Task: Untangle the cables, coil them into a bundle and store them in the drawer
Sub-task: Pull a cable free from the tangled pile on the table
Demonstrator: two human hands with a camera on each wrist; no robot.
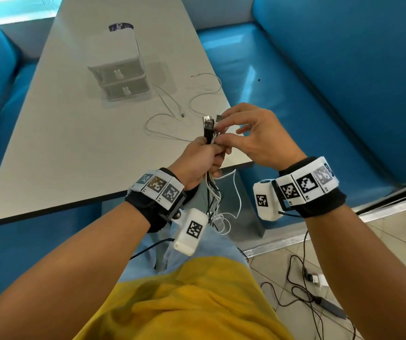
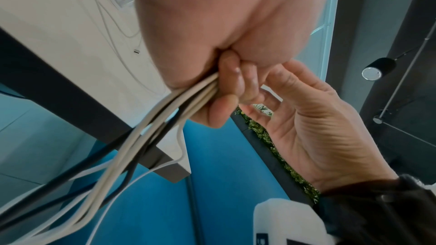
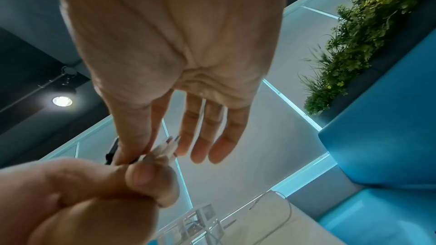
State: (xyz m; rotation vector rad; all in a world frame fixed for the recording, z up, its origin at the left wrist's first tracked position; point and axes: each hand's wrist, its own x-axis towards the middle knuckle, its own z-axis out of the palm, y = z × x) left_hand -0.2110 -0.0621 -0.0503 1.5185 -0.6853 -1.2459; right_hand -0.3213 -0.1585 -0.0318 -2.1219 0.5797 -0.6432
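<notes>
White table (image 1: pixel 74 143) btwn blue sofas (image 1: pixel 344 82); plants (image 3: pixel 354 44), ceiling lamp (image 3: pixel 62 101) overhead.

My left hand (image 1: pixel 197 159) is clenching into a fist, while my right hand (image 1: pixel 258 138) is hovering just right of it, thumb and forefinger pinching, other fingers spreading loosely.

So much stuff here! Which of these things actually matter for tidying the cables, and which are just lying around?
Part of the job:
- bundle of cables, gripped by the left hand
- right hand, pinching at the plugs
- loose white cable on the table
- small drawer unit, both drawers shut

Just lying about:
- blue sofas
- black cords and charger on the floor
</notes>
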